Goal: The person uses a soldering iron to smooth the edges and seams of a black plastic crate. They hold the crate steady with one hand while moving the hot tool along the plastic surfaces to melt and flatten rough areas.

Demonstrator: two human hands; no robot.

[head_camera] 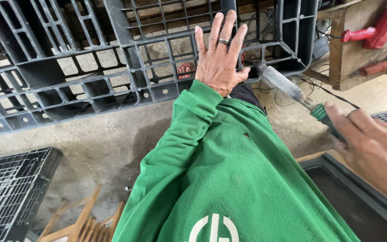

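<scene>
At the far left a second dark grid pallet point(10, 192) is seen lying on the concrete floor point(113, 134), with some wooden slats point(83, 224) just beside it. Above these, a large grey plastic pallet point(90, 67) is propped on edge, its ribbed underside turned toward the camera. The left hand point(218, 62) is laid flat against the pallet's lower right part, fingers spread and straight, a ring worn on one of them; nothing is held in it, so its grip is wide and only pressed on the ribs. A green sleeve point(229, 179) runs down from that wrist.

To the right, a long heating tool with a metal barrel and green handle point(292, 89) is held in the right hand point(372, 152), whose grip is closed round the handle (the cord is seen trailing toward the right). The tool's long axis is slanted up and to the left, and its tip is brought to the pallet rib just beside the left thumb; whether it actually touches cannot be told. The pallet's worked spot thus lies up-left of the right hand, and the left hand is the nearer one to it.

At the far right a red power tool point(381, 27) is rested on a wooden table point(350, 54)
</scene>
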